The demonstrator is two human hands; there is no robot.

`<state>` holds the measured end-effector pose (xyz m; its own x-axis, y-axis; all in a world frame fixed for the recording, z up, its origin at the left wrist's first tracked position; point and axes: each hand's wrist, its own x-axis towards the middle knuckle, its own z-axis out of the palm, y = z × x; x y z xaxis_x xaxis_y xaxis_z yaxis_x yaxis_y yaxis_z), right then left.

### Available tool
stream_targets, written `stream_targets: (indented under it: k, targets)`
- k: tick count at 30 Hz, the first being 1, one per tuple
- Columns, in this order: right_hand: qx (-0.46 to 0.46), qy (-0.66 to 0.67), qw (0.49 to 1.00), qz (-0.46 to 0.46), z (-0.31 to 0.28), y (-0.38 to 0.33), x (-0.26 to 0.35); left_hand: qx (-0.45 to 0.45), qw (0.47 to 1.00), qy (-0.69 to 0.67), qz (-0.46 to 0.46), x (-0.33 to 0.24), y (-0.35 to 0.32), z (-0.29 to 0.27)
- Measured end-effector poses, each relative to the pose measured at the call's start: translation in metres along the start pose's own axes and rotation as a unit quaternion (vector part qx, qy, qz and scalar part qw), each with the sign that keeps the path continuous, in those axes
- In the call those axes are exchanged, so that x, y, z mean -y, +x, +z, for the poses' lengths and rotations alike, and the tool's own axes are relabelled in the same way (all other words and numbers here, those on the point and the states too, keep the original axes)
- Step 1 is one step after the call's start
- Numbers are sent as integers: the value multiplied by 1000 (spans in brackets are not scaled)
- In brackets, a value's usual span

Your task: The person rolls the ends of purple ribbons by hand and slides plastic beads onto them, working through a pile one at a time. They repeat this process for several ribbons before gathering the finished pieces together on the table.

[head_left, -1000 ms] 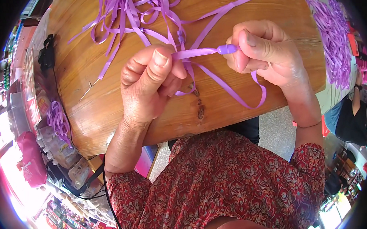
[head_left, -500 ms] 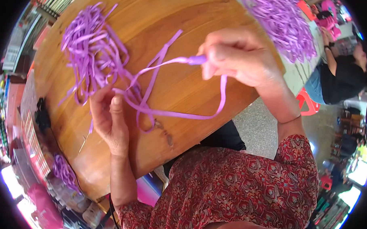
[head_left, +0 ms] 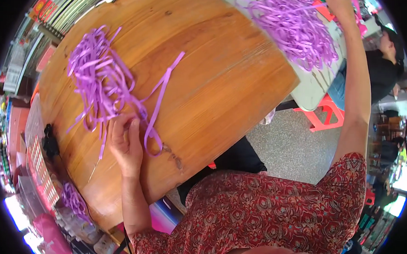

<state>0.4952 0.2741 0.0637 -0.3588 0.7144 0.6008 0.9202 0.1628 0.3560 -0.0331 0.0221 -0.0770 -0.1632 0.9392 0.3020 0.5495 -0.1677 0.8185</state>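
My left hand [head_left: 126,144] rests on the wooden table, its fingers curled and its thumb bent in. The fingertips close on purple ribbon [head_left: 139,107] at the lower end of a loose bundle [head_left: 95,74]. To its right, a ribbon strand with a small loop [head_left: 154,141] lies on the wood. My right arm stretches far to the upper right. There my right hand [head_left: 338,5], partly cut off by the frame's top edge, pinches a purple strand [head_left: 308,7] above a large heap of purple ribbon [head_left: 294,34].
The heap lies on a pale table [head_left: 310,92] against the wooden table [head_left: 214,82]. A red stool [head_left: 327,114] stands below. A person in black [head_left: 379,72] sits at the right. A small purple bundle [head_left: 73,198] hangs by the left edge, near a pink bag [head_left: 49,233].
My right hand has swung from above the wooden table to the heap at the upper right. The strand stretched between my hands is gone from there. My left hand has barely moved.
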Motion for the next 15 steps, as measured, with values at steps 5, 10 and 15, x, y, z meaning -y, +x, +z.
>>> stream_targets:
  k: [5,10,15]
  targets:
    - [-42,243,966,79,-5,-15,74,-6,998,49,42,-18,12,2]
    - [111,462,869,-136,-25,-23,217,-46,998,34,28,-20,14,-2]
    - [93,498,809,-299,-52,-36,311,-138,990,0,12,-14,22,-5]
